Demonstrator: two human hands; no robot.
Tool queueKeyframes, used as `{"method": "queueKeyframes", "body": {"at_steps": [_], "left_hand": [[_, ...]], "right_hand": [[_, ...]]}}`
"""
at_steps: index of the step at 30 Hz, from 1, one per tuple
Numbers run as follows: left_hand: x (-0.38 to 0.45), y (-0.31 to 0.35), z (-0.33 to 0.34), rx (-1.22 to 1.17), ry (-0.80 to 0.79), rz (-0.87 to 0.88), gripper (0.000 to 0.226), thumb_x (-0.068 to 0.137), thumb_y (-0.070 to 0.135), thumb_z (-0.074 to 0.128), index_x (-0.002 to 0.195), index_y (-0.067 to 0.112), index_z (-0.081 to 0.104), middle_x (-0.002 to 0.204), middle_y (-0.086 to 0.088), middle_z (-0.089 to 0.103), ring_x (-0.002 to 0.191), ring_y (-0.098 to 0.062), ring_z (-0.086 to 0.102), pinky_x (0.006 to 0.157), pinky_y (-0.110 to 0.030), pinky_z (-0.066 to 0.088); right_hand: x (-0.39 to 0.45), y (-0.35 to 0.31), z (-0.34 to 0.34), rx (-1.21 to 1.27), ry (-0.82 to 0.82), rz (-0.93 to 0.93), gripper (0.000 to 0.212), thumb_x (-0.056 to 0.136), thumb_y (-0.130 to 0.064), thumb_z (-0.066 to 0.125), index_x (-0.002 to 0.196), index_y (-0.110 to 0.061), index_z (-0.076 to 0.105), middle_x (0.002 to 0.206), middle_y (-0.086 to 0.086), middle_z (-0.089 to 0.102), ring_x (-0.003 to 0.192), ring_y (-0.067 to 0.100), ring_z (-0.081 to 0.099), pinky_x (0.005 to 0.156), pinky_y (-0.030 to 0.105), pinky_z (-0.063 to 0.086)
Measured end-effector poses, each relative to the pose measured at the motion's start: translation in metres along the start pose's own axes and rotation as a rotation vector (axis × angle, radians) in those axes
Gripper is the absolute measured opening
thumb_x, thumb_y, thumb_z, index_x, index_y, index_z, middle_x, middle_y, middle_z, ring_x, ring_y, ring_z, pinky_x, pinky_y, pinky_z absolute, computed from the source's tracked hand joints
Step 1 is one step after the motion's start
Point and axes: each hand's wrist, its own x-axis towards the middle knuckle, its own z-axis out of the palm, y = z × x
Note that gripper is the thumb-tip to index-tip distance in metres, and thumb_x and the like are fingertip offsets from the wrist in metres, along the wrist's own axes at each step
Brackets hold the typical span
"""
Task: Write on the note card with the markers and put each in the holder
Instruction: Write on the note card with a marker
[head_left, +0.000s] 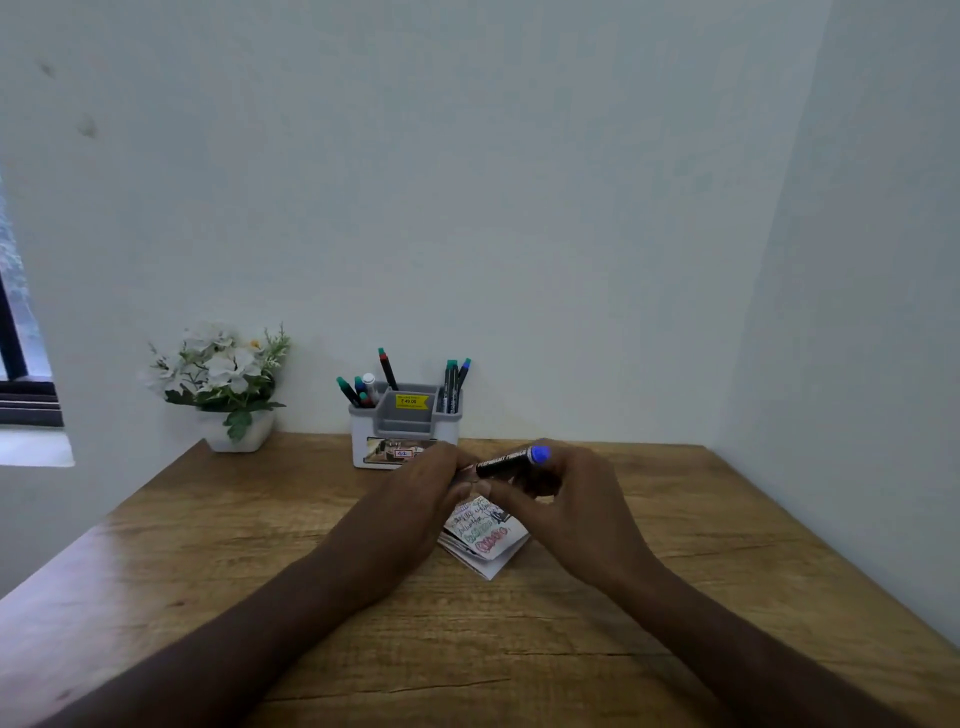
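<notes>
left hand (415, 488) pinches the near end of the black marker (506, 462) | right hand (561, 499) fingers closed round its barrel, blue end cap up and to the right | marker held level above the note card (483, 535) (already scribbled in several colours) on the wooden table (675, 571) | holder (405, 426) behind the hands, against the wall, other markers (387, 369) upright in it | flower pot (234, 395) to its left

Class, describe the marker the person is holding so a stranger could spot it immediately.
Start at the wooden desk, then find the two hands meeting above the scribbled note card. Between them lies a black marker with a blue end; every other marker stands in the grey holder behind.
</notes>
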Motion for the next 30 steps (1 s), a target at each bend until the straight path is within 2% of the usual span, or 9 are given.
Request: {"method": "queueKeyframes", "body": {"at_steps": [4,8,13,15,21,23,26,28,30], "left_hand": [[-0.005,-0.003,0.005,-0.049,0.007,0.033,0.019,0.11,0.047,0.026,0.111,0.042,0.044,0.096,0.021,0.055,0.09,-0.003,0.057,0.072,-0.02,0.044],[-0.009,0.005,-0.001,0.021,0.057,0.115,0.018,0.111,0.052,0.02,0.115,0.068,0.024,0.078,0.026,0.052,0.08,0.003,0.058,0.06,-0.013,0.038],[-0.007,0.008,-0.005,0.004,0.082,0.101,0.032,0.109,0.054,0.02,0.135,0.049,0.039,0.063,0.021,0.047,0.066,0.003,0.056,0.054,-0.012,0.033],[-0.007,0.008,-0.005,-0.013,0.089,0.092,0.035,0.108,0.059,0.017,0.133,0.049,0.039,0.06,0.019,0.046,0.064,0.0,0.056,0.052,-0.013,0.033],[-0.006,0.006,-0.003,-0.072,0.167,0.07,0.034,0.106,0.064,0.023,0.136,0.061,0.039,0.056,0.013,0.048,0.061,-0.009,0.058,0.048,-0.018,0.034],[-0.009,0.005,-0.002,-0.081,0.166,0.023,0.044,0.1,0.076,0.018,0.136,0.06,0.037,0.059,0.011,0.054,0.066,-0.008,0.061,0.05,-0.016,0.039],[-0.013,-0.001,-0.001,-0.039,0.135,-0.129,0.065,0.087,0.091,0.01,0.137,0.056,0.033,0.064,0.002,0.06,0.067,-0.008,0.062,0.057,-0.031,0.051],[-0.013,-0.003,-0.003,0.047,0.076,-0.16,0.062,0.088,0.091,0.019,0.138,0.057,0.037,0.067,0.006,0.061,0.066,-0.004,0.061,0.055,-0.026,0.048],[-0.013,0.001,-0.004,0.165,-0.061,-0.141,0.059,0.088,0.088,0.031,0.139,0.06,0.04,0.069,0.012,0.057,0.066,-0.001,0.056,0.054,-0.022,0.037]], "right_hand": [[-0.002,0.001,0.005,0.123,-0.003,0.013,0.011,0.088,-0.034,0.083,0.098,-0.037,0.082,0.081,-0.014,0.081,0.073,0.01,0.076,0.06,0.018,0.055],[-0.002,-0.001,0.008,0.328,-0.006,0.071,0.015,0.089,-0.021,0.083,0.103,-0.019,0.085,0.087,-0.002,0.083,0.082,0.019,0.08,0.071,0.032,0.064],[-0.005,-0.005,0.011,0.451,-0.006,0.099,0.012,0.09,-0.016,0.081,0.1,-0.01,0.083,0.088,0.006,0.083,0.082,0.018,0.079,0.073,0.023,0.06],[-0.006,-0.006,0.011,0.443,-0.006,0.102,0.012,0.091,-0.017,0.08,0.101,-0.012,0.083,0.087,0.005,0.083,0.081,0.02,0.078,0.072,0.023,0.06],[-0.004,-0.01,0.008,0.449,-0.029,0.078,0.014,0.094,-0.019,0.075,0.105,-0.013,0.082,0.088,0.005,0.083,0.076,0.01,0.075,0.07,0.022,0.058],[0.0,-0.011,0.004,0.464,-0.017,0.072,0.018,0.095,-0.022,0.074,0.108,-0.013,0.082,0.085,0.005,0.081,0.074,0.012,0.073,0.072,0.025,0.06],[0.012,-0.001,-0.007,0.546,0.111,0.14,0.021,0.102,-0.023,0.065,0.109,-0.006,0.075,0.084,0.011,0.077,0.072,0.02,0.069,0.072,0.034,0.061],[0.019,0.012,-0.018,0.645,0.124,0.25,0.025,0.107,-0.021,0.056,0.108,0.001,0.066,0.086,0.014,0.077,0.071,0.024,0.069,0.071,0.039,0.061],[0.019,0.027,-0.025,0.667,0.055,0.346,0.021,0.109,-0.017,0.053,0.107,0.001,0.063,0.086,0.016,0.077,0.073,0.028,0.071,0.071,0.039,0.062]]}}
